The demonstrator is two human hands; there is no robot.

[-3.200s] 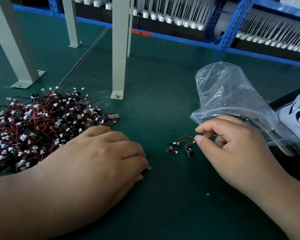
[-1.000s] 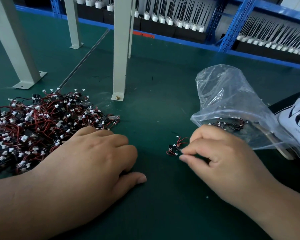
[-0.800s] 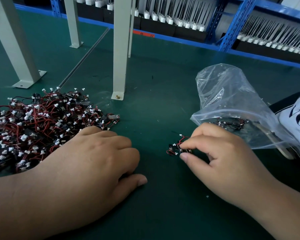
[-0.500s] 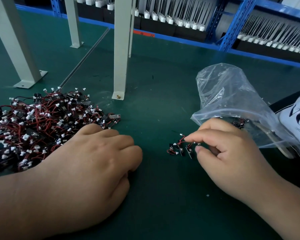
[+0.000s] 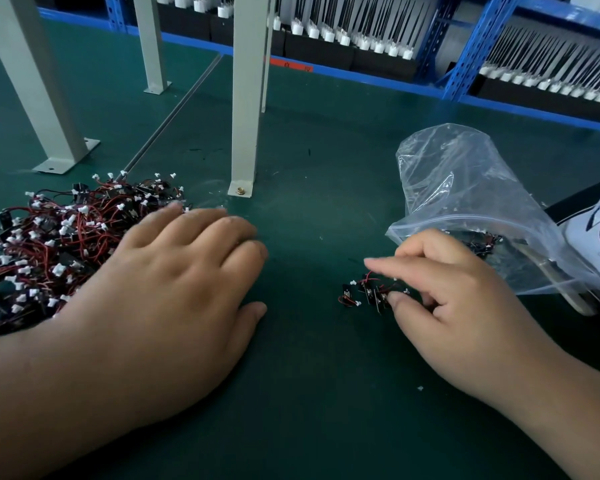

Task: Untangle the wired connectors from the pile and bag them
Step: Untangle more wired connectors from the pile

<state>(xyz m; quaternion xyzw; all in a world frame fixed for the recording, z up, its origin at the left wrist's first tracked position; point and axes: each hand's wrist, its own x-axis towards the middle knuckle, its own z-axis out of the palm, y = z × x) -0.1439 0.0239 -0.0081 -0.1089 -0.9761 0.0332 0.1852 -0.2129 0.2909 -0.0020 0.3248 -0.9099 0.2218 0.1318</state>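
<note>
- Green desk (image 5: pixel 309 393) runs back to a blue rack (image 5: pixel 482 46), and a grey post (image 5: pixel 245 98) stands bolted down behind the work.
- My left hand (image 5: pixel 174 292) has changed most. 0.5 s ago it sat curled beside the pile (image 5: pixel 59 244). Now its fingers (image 5: pixel 222 223) lie spread and nearly straight, palm down, tips at the pile's near edge. They are blurred by motion and hold nothing.
- My right hand (image 5: pixel 465 313) has let its pinch go slack. 0.5 s ago the index and thumb nipped a red wire. Now the index stretches straight above the cluster (image 5: pixel 364 296), and only the thumb tip touches its right side. I cannot tell whether the other curled fingers grip anything.
- That cluster is a few freed connectors. It lies on the desk between my 2 hands, in about the same spot as 3.2 s ago and still short of the bag (image 5: pixel 465 188).
- Nothing about the bag has shifted. It lies at the right with its mouth toward my right hand, and some connectors show dark inside.
- My reading is that the cluster is sorted and ready to lift, while the left hand is going back for more. Bagging this batch is not yet done, and most of the pile is still tangled.
</note>
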